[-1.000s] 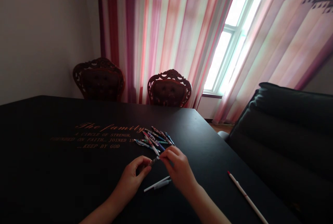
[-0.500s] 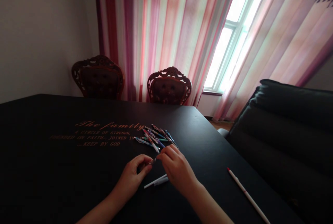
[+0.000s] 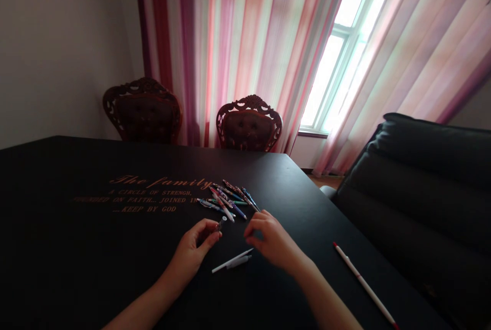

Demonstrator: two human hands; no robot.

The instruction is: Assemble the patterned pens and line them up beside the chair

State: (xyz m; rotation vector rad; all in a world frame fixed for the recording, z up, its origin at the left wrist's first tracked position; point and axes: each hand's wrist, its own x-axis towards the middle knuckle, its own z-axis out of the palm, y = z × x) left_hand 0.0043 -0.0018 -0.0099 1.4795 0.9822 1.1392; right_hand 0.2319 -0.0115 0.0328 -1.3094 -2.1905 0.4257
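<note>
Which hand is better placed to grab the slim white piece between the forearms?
Right hand, probably: it looks empty, near the far end of the slim white piece. The left hand pinches a small part.

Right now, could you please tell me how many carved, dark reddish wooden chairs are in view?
2: the left chair and the right chair, both beyond the flat black table; more may be hidden behind it.
</note>
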